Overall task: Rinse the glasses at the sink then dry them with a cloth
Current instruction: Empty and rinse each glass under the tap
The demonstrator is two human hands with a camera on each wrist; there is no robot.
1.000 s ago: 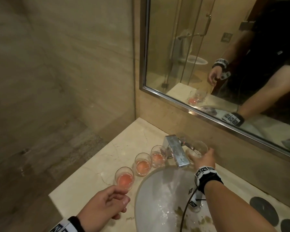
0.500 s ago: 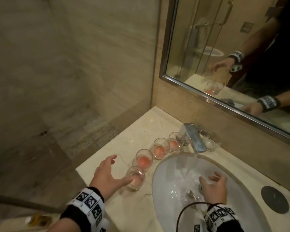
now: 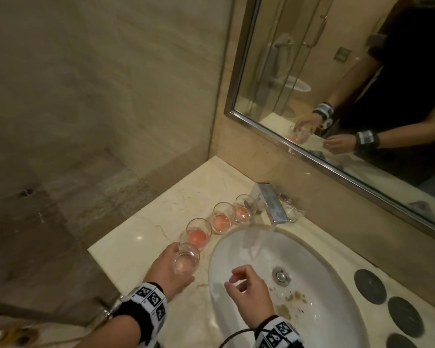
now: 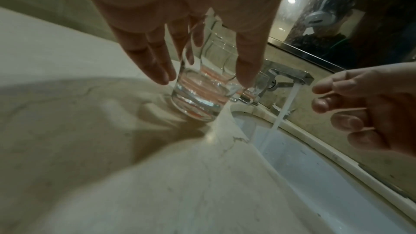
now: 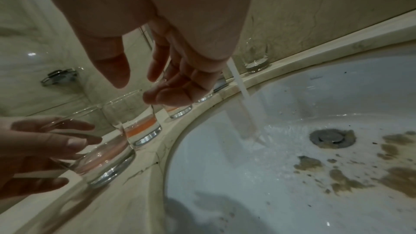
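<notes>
No words, brand names, labels or numbers can be read anywhere in these views. The only sign-like marks are the black-and-white square coded patterns printed on the white-and-black band on the left wrist (image 3: pixel 150 298) and on the matching white-and-black band on the right wrist (image 3: pixel 278 334); they carry no legible letters or digits. The same bands show in the wall mirror's reflection (image 3: pixel 367 138), too small to make out.
</notes>
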